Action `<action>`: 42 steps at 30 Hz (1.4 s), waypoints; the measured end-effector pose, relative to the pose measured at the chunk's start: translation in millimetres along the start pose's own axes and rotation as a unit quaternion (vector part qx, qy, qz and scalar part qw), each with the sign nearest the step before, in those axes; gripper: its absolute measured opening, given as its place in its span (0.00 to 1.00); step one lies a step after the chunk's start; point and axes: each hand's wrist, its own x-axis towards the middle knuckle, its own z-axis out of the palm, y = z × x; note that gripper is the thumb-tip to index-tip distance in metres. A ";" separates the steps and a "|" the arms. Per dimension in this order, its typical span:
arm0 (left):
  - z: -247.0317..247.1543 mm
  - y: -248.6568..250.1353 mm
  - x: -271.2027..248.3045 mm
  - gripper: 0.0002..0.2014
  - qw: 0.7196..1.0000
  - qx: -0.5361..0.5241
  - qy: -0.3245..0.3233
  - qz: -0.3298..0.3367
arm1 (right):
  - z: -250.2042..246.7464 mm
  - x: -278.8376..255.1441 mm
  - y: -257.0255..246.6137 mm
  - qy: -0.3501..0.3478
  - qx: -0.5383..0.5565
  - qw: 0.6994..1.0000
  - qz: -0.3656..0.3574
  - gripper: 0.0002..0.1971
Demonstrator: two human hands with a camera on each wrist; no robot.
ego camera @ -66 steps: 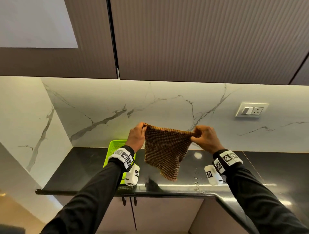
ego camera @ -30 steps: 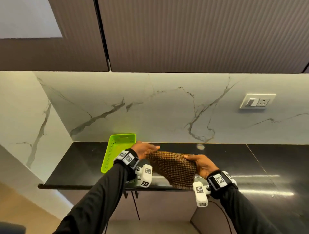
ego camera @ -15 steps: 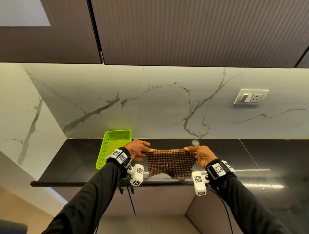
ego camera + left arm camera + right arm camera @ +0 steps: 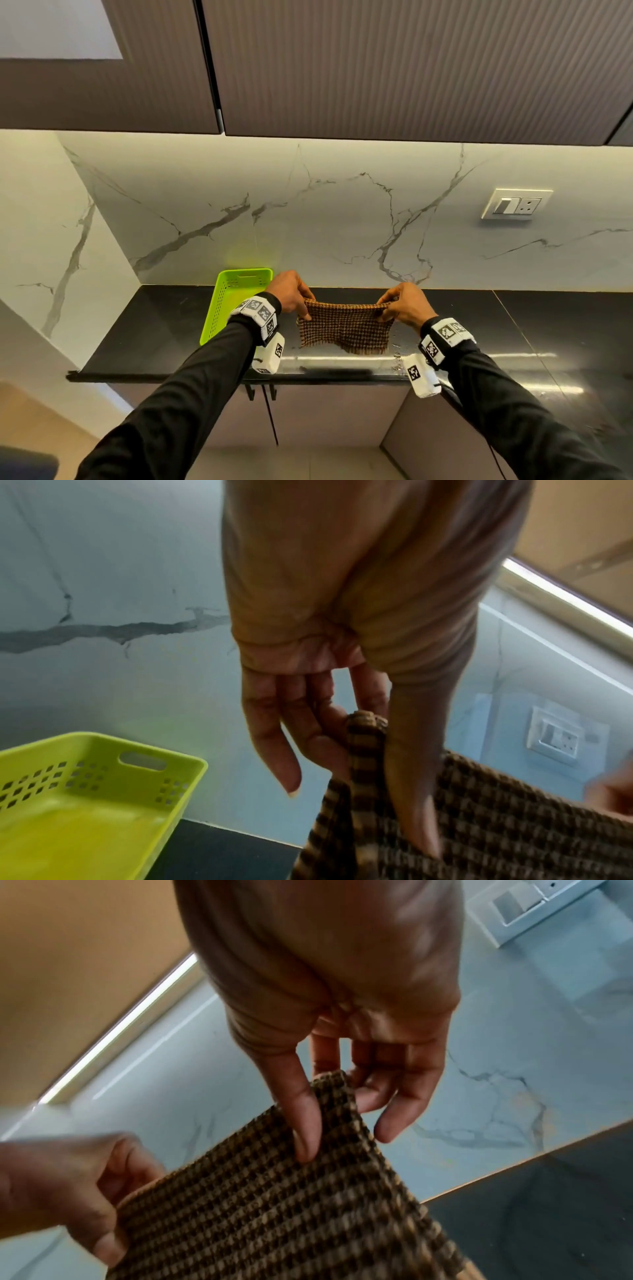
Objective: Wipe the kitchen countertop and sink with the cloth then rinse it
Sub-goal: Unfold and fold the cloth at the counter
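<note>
Hands hold a brown checked cloth (image 4: 346, 329) stretched between them, above a glossy black counter (image 4: 565, 329). At the cloth's top left corner, the left hand (image 4: 290, 294) pinches it between thumb and fingers (image 4: 274, 739). The right hand (image 4: 406, 303) pinches the top right corner, its thumb lying on the fabric and its fingers (image 4: 404, 1096) curled behind. The cloth hangs down from this upper edge, its lower edge ragged and near the counter; whether it touches cannot be told. A lime green plastic basket (image 4: 233, 298) sits on the counter just left of the left wrist, against the marble wall (image 4: 342, 219). A white switch and socket plate (image 4: 516, 204) is fixed to the wall, well to the right.
</note>
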 end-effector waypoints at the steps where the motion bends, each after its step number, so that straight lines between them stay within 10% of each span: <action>1: -2.0 -0.2 0.5 0.19 1.000 -0.001 -0.005 -0.002 | -1.0 0.1 0.2 0.014 0.016 1.000 -0.013 0.06; 10: -27.2 -12.2 4.9 0.20 0.993 -0.106 -0.043 0.028 | -28.1 4.5 -13.1 -0.020 0.195 0.979 -0.050 0.04; 13: -35.1 -13.3 6.1 0.35 0.936 -0.343 -0.058 0.061 | -38.0 3.8 -21.6 -0.033 0.368 0.926 -0.072 0.11; 16: -18.4 1.0 5.6 0.21 0.861 -0.507 -0.007 0.027 | -22.4 9.3 -21.0 -0.036 0.456 0.889 -0.013 0.17; 22: 20.4 -8.0 6.5 0.13 0.882 -0.461 0.053 -0.082 | 21.7 20.4 10.4 -0.034 0.403 0.912 0.064 0.15; 33: -24.8 11.7 12.9 0.26 0.908 -0.380 -0.149 0.089 | -65.8 16.4 -79.3 -0.175 0.346 0.917 -0.093 0.15; 37: -35.1 50.6 20.3 0.20 0.881 -0.438 -0.138 0.112 | -84.8 20.1 -90.3 -0.120 0.514 0.847 -0.062 0.27; 42: 5.8 48.8 31.6 0.16 0.886 -0.453 -0.063 0.076 | 10.2 -4.1 -2.4 -0.109 0.688 0.716 0.040 0.44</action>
